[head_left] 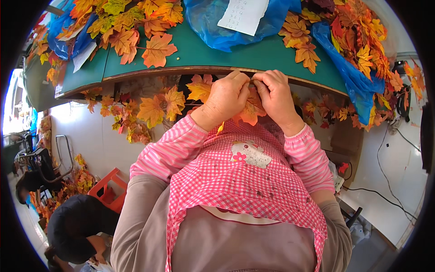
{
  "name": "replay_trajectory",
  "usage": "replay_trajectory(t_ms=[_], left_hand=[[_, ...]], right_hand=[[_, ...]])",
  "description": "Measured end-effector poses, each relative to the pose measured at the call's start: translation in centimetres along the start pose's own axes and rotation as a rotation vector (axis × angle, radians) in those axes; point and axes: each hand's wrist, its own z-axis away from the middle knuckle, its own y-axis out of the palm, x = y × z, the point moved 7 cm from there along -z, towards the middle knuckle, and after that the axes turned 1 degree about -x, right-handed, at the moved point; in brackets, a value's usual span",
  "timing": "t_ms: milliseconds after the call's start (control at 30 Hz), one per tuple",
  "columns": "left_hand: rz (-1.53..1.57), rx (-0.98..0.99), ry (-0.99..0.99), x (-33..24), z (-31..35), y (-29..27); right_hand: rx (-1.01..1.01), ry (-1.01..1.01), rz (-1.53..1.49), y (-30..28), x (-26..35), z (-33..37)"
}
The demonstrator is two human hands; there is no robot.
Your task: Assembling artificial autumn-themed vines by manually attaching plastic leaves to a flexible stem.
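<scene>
Head view: both hands are working at the near edge of the tabletop (195, 56), w/ fake autumn leaves. Left hand (225, 96) and right hand (275, 96) are meeting knuckle to knuckle; the fingers (241, 80) of each are pressed together, pinching the top of an orange leaf (252, 110) that is hanging just below them, between the wrists. What exactly sits between the fingertips is hidden, prob. a stem or twig.

Doing it well, as I judge it: keeping both pinches close together so the thin part is not bending; holding the leaf off the apron (244, 181) so it is not creasing; bracing the fingers against the tabletop edge for steadiness.

Count: 2 hands, 1 leaf in the pinch. A second, yellow-orange leaf (199, 89) is showing just left of the left fingers. 1 big loose leaf (157, 50) is lying on the tabletop, up and left of the fingers. 3 blue bags approx.: one (213, 22) above the fingers w/ 1 white paper slip (244, 14) on it, one (351, 72) to the right, one (68, 29) far left. Leaf heaps are too many to count. 1 other person (77, 226) is crouching well below-left.
</scene>
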Motion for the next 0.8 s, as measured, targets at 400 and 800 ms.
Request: replay_trajectory(t_ms=[400,800], left_hand=[[0.103,0.024,-0.002,0.0,0.6,0.3],[0.371,0.406,-0.221,0.6,4.1,0.2]], right_hand=[[-0.018,0.161,-0.259,-0.3,-0.1,0.7],[0.245,0.272,-0.408,-0.5,0.7,4.2]])
